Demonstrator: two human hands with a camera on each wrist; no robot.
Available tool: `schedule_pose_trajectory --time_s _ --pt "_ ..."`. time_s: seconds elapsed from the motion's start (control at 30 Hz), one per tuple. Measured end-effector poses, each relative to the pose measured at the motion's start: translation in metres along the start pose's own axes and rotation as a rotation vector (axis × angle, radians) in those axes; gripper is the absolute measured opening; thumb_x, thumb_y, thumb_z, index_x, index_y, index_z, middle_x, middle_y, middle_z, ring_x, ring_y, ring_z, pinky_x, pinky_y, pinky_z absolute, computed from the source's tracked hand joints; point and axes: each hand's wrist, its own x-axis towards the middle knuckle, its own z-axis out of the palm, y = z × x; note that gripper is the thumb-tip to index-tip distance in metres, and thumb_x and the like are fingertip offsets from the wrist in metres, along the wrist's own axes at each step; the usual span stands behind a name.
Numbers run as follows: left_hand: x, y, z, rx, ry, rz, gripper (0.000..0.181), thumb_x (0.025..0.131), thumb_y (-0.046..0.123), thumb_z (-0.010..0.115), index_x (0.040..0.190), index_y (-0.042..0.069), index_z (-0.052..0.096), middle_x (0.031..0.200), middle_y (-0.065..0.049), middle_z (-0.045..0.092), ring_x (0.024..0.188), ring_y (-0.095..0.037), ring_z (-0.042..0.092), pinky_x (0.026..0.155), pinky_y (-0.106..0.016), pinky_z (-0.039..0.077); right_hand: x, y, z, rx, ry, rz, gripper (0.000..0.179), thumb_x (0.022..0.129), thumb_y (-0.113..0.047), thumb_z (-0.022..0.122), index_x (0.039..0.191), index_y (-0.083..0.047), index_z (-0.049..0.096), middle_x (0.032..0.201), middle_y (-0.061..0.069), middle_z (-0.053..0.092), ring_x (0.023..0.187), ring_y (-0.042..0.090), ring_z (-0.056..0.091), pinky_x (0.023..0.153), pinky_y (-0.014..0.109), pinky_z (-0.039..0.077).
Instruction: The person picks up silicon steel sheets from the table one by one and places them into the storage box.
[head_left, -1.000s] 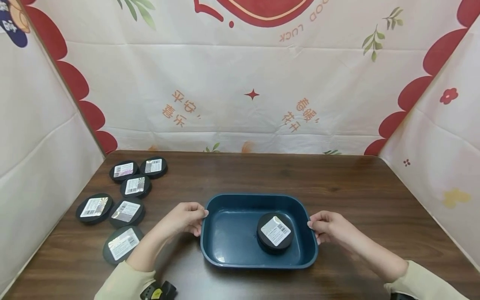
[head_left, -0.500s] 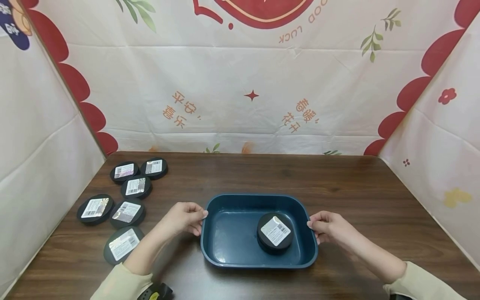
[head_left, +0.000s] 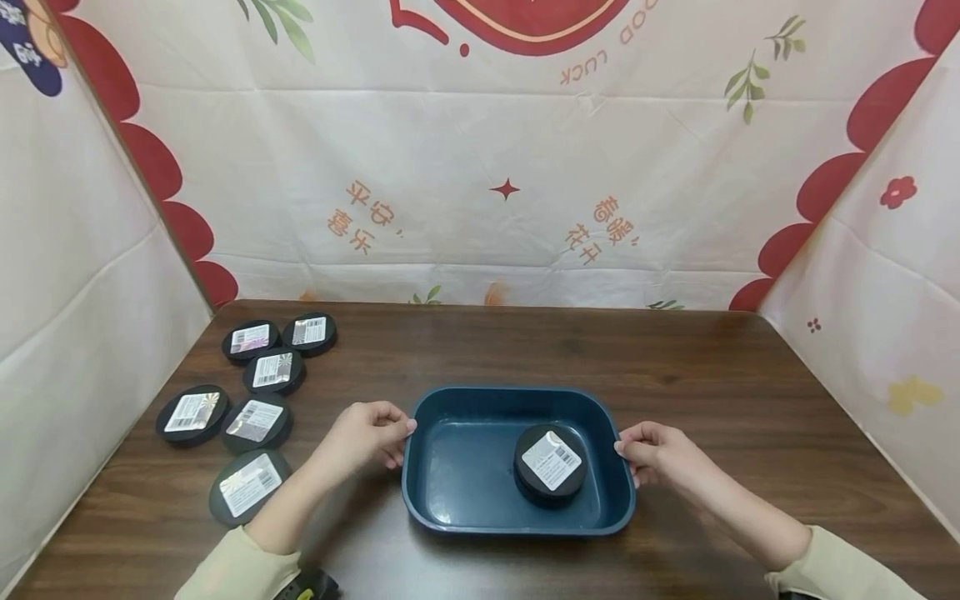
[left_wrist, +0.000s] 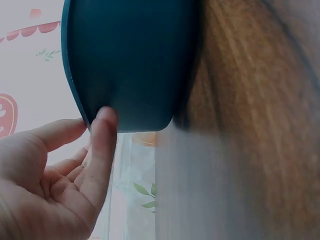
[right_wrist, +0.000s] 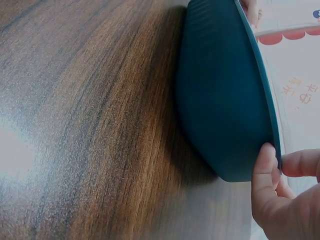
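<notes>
A dark teal rectangular tray (head_left: 465, 521) with rounded corners sits at the middle of the table. My left hand (head_left: 366, 437) pinches its left rim, thumb on top and fingers underneath, as the left wrist view shows. At the opposite end my right hand (head_left: 660, 454) pinches the right rim the same way; the right wrist view shows thumb and fingers on either side of the edge. Inside the tray, right of centre, lies a round black disc-shaped container (head_left: 551, 462) with a white barcode label facing up.
Several similar labelled black discs lie at the table's left, among them one (head_left: 249, 487) beside my left forearm and another (head_left: 309, 332) near the back edge. The brown wooden table (head_left: 720, 367) is enclosed by a printed white cloth (head_left: 465, 142) behind and at both sides.
Both hands keep their grip on the tray, which stays in place with the disc in it. My left forearm has shifted very slightly toward the left.
</notes>
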Motion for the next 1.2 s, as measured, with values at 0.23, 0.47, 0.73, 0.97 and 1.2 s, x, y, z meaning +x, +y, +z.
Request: schedule_pose_trajectory --time_s 0.23,0.47,0.73,0.97,1.2 --pt "-0.005 0.003 0.000 0.175 0.075 0.030 0.020 0.089 0.024 0.063 0.097 0.006 0.068 0.074 -0.003 0.065 0.062 -0.016 0.061 0.058 -0.033 0.052 0.000 0.002 0.000 0.001 0.013 -0.010 0.034 0.093 -0.013 0.052 0.110 0.015 0.045 0.080 0.009 0.057 0.070 0.020 0.055 0.064 0.032 0.051" --pt "-0.011 0.001 -0.002 0.422 0.184 0.127 0.024 0.089 0.031 0.061 0.104 0.018 0.073 0.102 0.002 0.069 0.102 -0.019 0.062 0.087 -0.043 0.048 0.000 0.001 0.000 -0.004 0.012 -0.005 0.034 0.093 -0.014 0.052 0.110 0.015 0.046 0.080 0.009 0.058 0.070 0.020 0.056 0.064 0.032 0.051" --pt "-0.015 -0.004 -0.006 0.551 0.143 0.287 0.053 0.091 0.044 0.055 0.136 0.016 0.051 0.142 -0.001 0.044 0.128 -0.028 0.041 0.100 -0.053 0.035 -0.001 0.002 0.000 -0.012 0.016 0.029 0.034 0.094 -0.016 0.052 0.111 0.013 0.046 0.082 0.010 0.057 0.071 0.021 0.055 0.066 0.032 0.051" --pt "-0.019 -0.009 -0.008 0.596 0.142 0.352 0.070 0.090 0.045 0.056 0.148 0.016 0.027 0.153 -0.004 0.020 0.140 -0.027 0.018 0.109 -0.056 0.017 0.000 0.002 0.000 -0.004 0.021 0.018 0.032 0.093 -0.015 0.052 0.109 0.013 0.048 0.080 0.008 0.057 0.071 0.020 0.054 0.064 0.031 0.051" --pt "-0.029 -0.007 -0.012 0.748 0.186 0.401 0.080 0.086 0.048 0.059 0.150 0.019 0.020 0.154 -0.001 0.017 0.141 -0.024 0.014 0.111 -0.054 0.010 0.001 0.002 0.001 -0.006 0.025 0.014 0.032 0.093 -0.015 0.053 0.109 0.013 0.048 0.080 0.008 0.057 0.071 0.020 0.054 0.064 0.031 0.051"
